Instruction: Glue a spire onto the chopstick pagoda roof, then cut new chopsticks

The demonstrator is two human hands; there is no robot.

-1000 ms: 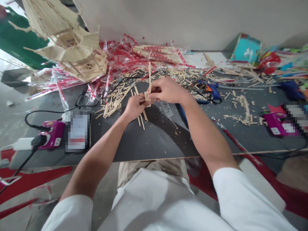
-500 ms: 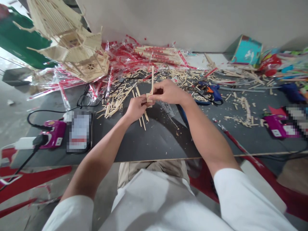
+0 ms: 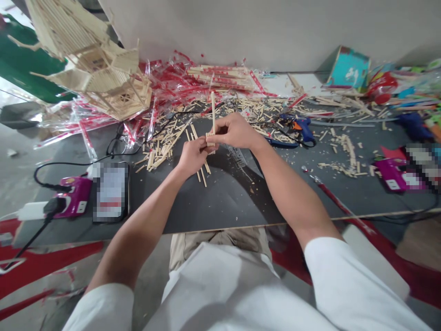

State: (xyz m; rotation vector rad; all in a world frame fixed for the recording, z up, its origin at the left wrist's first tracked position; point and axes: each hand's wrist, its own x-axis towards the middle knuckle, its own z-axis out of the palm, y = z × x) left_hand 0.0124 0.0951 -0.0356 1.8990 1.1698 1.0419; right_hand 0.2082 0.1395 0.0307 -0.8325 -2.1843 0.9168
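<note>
Above the middle of the dark table, my left hand point(image 3: 195, 156) is closed on a small piece built of short wooden sticks point(image 3: 210, 140). My right hand point(image 3: 236, 132) pinches a longer wooden stick point(image 3: 213, 110), which stands nearly upright against that small piece. Fingers partly cover the piece, so its full shape is hidden. Beneath and beside my left hand, several loose sticks point(image 3: 203, 175) lie on the table. A heap of short sticks point(image 3: 161, 149) spreads to the left of my hands.
A stick-built pagoda model point(image 3: 120, 87) stands at the back left beside red-and-clear plastic wrappers point(image 3: 165, 82). A blue glue gun point(image 3: 305, 130) lies to the right. A phone point(image 3: 110, 191) and a purple power strip point(image 3: 74, 196) with cables sit at the left. Cut scraps point(image 3: 347, 154) litter the right side.
The view has shifted slightly, so most things appear a little further left. Both hands keep their hold on the small piece and the upright stick.
</note>
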